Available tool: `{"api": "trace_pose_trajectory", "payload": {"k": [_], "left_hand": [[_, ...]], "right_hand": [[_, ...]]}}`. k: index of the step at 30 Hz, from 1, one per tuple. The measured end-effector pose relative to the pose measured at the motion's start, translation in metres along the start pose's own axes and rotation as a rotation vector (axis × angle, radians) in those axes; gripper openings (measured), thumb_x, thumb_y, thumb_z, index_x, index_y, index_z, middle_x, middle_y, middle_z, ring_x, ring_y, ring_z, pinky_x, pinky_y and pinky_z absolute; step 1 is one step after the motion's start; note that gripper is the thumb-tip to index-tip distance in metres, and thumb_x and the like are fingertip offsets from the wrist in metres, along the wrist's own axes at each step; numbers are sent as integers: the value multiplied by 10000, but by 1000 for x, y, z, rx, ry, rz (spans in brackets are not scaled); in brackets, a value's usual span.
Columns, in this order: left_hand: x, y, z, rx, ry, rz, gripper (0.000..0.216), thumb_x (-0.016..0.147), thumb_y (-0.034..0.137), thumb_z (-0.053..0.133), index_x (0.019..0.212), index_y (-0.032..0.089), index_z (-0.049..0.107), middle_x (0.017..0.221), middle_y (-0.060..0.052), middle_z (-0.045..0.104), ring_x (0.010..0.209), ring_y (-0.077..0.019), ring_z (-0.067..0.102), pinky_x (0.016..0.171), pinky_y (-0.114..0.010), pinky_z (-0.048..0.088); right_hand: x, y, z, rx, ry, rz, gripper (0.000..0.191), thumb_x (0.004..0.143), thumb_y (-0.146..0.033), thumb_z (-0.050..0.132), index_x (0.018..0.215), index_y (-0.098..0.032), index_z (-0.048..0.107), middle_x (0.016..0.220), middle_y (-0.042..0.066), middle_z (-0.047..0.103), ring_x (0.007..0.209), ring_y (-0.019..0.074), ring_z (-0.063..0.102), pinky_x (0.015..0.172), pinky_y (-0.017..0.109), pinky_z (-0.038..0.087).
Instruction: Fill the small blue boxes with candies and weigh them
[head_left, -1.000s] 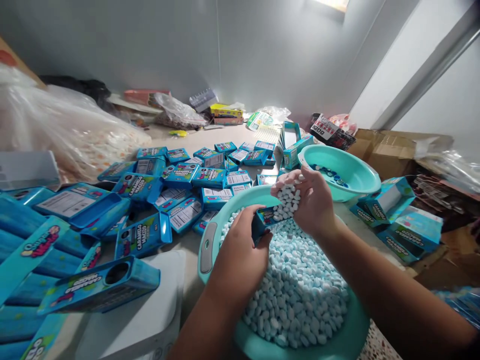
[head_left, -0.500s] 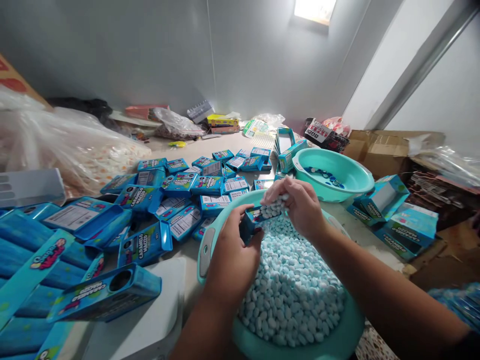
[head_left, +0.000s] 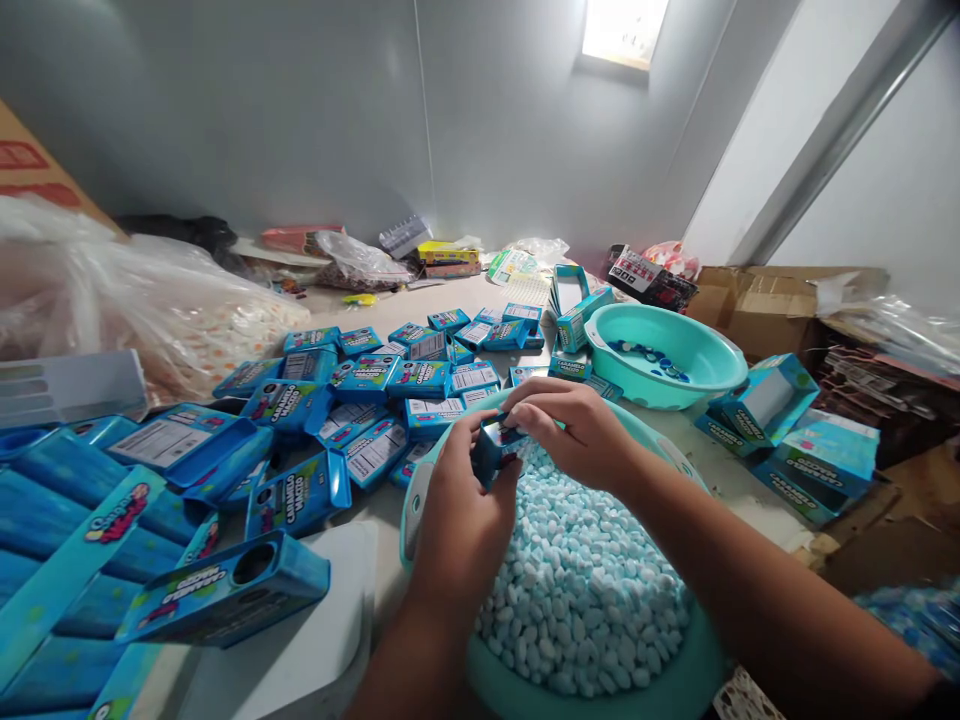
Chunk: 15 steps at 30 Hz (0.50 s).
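My left hand (head_left: 469, 490) is wrapped round a small blue candy box (head_left: 489, 455), tilted over a turquoise basin (head_left: 480, 655). My right hand (head_left: 574, 425) is closed at the box's upper end, its fingertips pressed there. Those fingers cover the box's opening, and whether candies are also in them is hidden. Pale blue and white candies (head_left: 585, 570) heap up in the basin just beneath both hands.
Several printed blue boxes (head_left: 424, 378) lie scattered on the table, left and behind. A second turquoise basin (head_left: 697, 345) holds small dark blue pieces. Open display cartons (head_left: 821, 455) stand right. A filled plastic bag (head_left: 195, 310) and a white lid (head_left: 330, 600) are left.
My right hand has moved left and down onto the box. The candies bunched at its fingers earlier are now out of sight. My left hand keeps hold of the box.
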<state>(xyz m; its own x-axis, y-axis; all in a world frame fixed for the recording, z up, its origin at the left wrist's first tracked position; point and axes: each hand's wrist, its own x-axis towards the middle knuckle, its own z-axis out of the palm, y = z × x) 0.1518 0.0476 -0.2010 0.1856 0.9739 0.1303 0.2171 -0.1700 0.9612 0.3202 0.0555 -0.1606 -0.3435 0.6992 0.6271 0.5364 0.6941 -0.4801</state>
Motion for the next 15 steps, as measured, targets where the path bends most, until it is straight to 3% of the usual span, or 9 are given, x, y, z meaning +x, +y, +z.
{"api": "trace_pose_trajectory", "payload": {"k": [4, 9, 12, 15], "left_hand": [[3, -4, 1, -23, -3, -33, 462, 858, 266, 674, 1306, 262, 559, 1241, -95, 660, 1159, -276, 643, 1013, -451, 503], [7, -9, 4, -54, 8, -70, 526, 828, 200, 688, 1319, 285, 521, 1257, -83, 659, 1151, -268, 661, 1012, -454, 506], [7, -6, 4, -60, 12, -62, 523, 823, 193, 693, 1308, 280, 517, 1236, -80, 666, 1127, -258, 673, 1007, -446, 511], [7, -3, 3, -52, 25, -55, 497, 823, 201, 698, 1288, 259, 533, 1195, -84, 676, 1089, -249, 683, 991, -430, 520]], "right_hand": [[-2, -7, -5, -173, -9, -18, 401, 1053, -292, 450, 731, -172, 656, 811, 74, 698, 770, 150, 623, 738, 307, 486], [-6, -6, -12, -193, 158, 71, 462, 1067, -368, 444, 672, -186, 601, 652, 21, 591, 609, 121, 529, 608, 286, 408], [-5, -1, -12, -143, 171, 82, 391, 1060, -366, 467, 784, -175, 668, 788, 53, 669, 741, 144, 608, 698, 292, 462], [-3, 2, -11, -125, 34, 107, 284, 1042, -346, 507, 980, -167, 718, 1008, 91, 710, 942, 173, 647, 842, 317, 497]]}}
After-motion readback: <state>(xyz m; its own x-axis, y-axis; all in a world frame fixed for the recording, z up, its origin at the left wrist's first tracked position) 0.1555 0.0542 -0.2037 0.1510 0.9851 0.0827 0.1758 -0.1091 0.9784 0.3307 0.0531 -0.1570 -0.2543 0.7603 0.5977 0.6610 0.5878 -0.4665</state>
